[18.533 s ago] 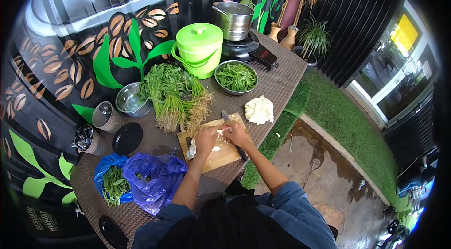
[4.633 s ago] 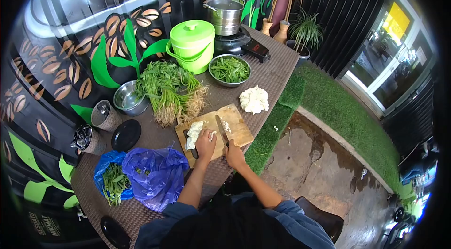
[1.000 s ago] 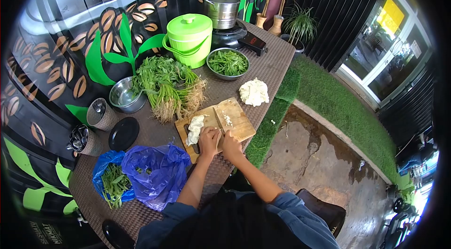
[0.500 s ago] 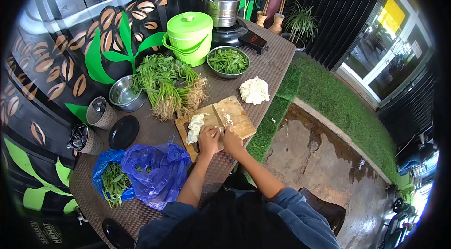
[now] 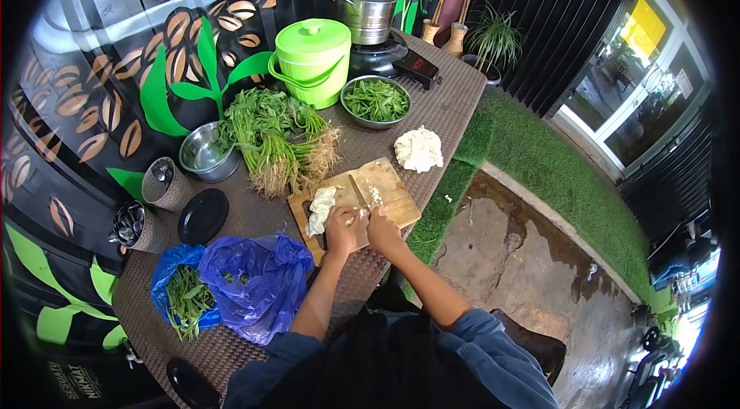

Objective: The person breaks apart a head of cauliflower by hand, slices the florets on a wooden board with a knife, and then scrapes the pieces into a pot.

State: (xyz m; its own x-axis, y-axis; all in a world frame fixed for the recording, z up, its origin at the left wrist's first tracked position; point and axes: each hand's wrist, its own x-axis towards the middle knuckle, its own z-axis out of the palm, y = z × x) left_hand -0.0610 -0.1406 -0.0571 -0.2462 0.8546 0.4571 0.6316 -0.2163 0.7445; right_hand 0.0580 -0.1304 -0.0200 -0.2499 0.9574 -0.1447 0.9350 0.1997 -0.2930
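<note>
Two blue bags point(image 5: 258, 286) are resting left of one cutting board point(image 5: 399, 202), which is lying near the table's point(image 5: 362, 148) edge, presumably for reach. One white bundle point(image 5: 321, 207) is occupying the board's left side. The left hand point(image 5: 341, 232) is curling its grip near the blade, presumably steadying food; what it is pinching cannot be told. The right hand point(image 5: 382, 230) is wrapping its grip around one knife point(image 5: 358, 191). White bits point(image 5: 375, 194), too small to count, are lying right of the blade. One pale heap point(image 5: 418, 149) is sitting beyond, apparently leaving cutting room.
</note>
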